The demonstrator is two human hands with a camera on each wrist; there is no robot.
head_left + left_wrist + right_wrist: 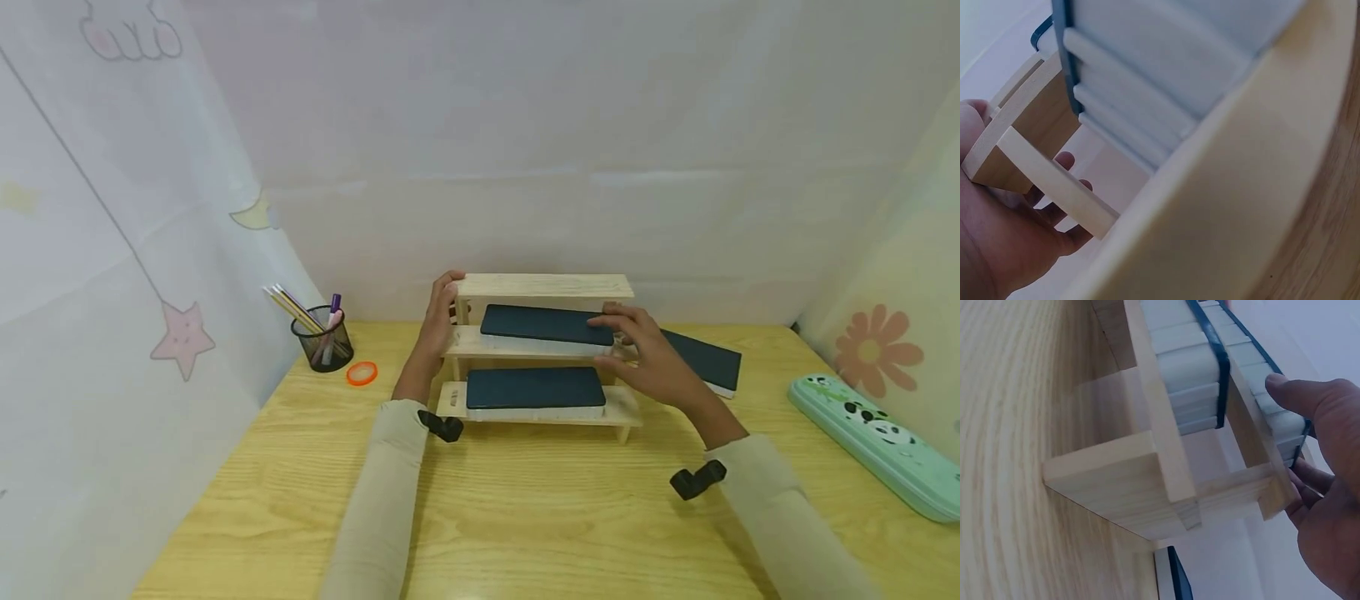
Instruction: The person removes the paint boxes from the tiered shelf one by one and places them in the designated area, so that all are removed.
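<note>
A three-tier wooden shelf [543, 285] stands on the table in the middle of the head view. My left hand [432, 329] grips its left end; in the left wrist view the fingers [1054, 215] reach behind a wooden upright. On the middle tier lies a flat white box with a dark blue top [547, 323], slightly askew. Its right end is held by my right hand [651, 354], with the thumb [1297, 394] at the front side in the right wrist view and the other fingers around the end. A similar box [536, 387] rests on the bottom tier.
Another dark blue-topped box [705, 363] lies on the table behind the right hand. At far right is a mint pencil case [873, 442] with pandas. A black mesh pen holder [330, 346] and an orange ring [362, 373] are at left. Cloth hangs behind.
</note>
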